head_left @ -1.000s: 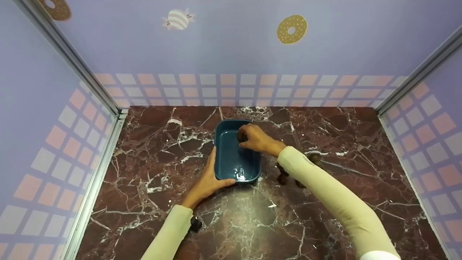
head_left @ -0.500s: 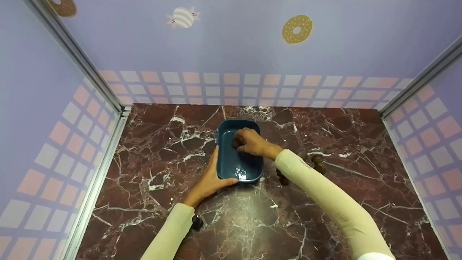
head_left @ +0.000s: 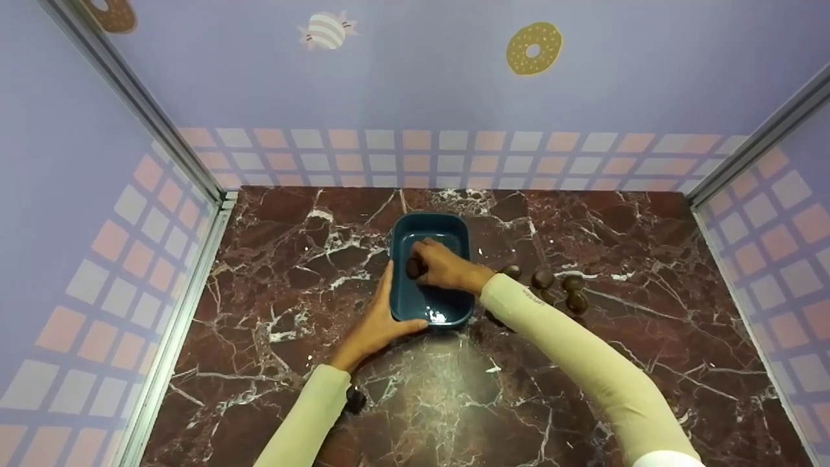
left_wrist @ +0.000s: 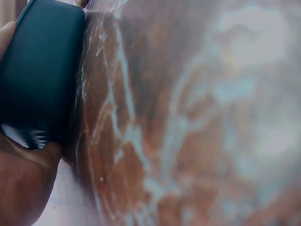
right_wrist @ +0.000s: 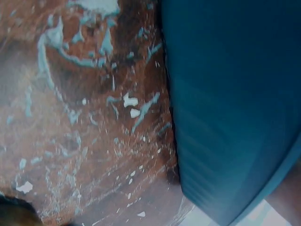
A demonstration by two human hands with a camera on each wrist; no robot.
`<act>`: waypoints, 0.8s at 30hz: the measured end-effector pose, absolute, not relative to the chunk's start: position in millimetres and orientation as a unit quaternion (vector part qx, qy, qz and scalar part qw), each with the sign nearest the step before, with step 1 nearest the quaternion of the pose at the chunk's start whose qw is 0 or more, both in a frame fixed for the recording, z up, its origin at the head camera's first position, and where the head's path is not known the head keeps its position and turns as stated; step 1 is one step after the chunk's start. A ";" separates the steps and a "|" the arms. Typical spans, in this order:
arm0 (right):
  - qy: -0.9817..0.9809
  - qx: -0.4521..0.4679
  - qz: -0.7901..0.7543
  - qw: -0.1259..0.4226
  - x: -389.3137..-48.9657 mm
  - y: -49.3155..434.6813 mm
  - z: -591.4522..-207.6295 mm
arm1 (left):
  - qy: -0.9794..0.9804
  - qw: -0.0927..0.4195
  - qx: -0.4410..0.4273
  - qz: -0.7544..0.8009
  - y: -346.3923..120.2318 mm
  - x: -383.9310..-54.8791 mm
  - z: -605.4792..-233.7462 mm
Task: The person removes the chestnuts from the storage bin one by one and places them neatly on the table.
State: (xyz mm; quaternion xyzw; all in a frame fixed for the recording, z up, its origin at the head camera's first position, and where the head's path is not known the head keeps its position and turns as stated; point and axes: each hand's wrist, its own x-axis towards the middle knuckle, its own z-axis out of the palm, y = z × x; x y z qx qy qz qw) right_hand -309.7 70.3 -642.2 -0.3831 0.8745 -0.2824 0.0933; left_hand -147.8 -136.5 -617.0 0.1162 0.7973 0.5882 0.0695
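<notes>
A deep blue rectangular dish [head_left: 430,224] stands on the marbled surface. My left hand [head_left: 379,324] holds its near left corner, fingers along the outer left wall and thumb across the front rim. The left wrist view shows that thumb beside the dish wall [left_wrist: 44,61]. Inside the dish, my right hand [head_left: 446,267] pinches a dark brown roundish piece [head_left: 415,266], its kind hard to tell. Whether the piece touches the bottom cannot be seen. The right wrist view is filled by the dish's outer wall [right_wrist: 225,94], with the fingers out of sight.
Several similar brown pieces [head_left: 542,279] lie right of the dish, some partly behind the right sleeve [head_left: 564,331]. A dark blurred thing [right_wrist: 16,214] shows at the right wrist view's lower left corner. Patterned panels [head_left: 389,78] close in the back and both sides.
My right hand has moved left and nearer me inside the dish, carrying the brown piece. More pieces on the right have come into sight past the sleeve. The left hand keeps its hold.
</notes>
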 end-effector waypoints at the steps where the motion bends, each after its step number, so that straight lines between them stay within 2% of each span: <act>1: 0.875 -0.388 -0.275 0.092 -306.5 69.0 -639.2 | 0.797 0.070 0.116 0.588 -136.2 -147.8 -616.7; 12: 0.877 -0.402 -0.240 0.108 -259.6 74.4 -554.6 | 0.791 0.067 0.116 0.598 -135.0 -147.7 -616.8; 24: 0.866 -0.394 -0.296 0.089 -229.2 110.0 -526.6 | 0.789 0.078 0.117 0.598 -137.0 -147.7 -616.3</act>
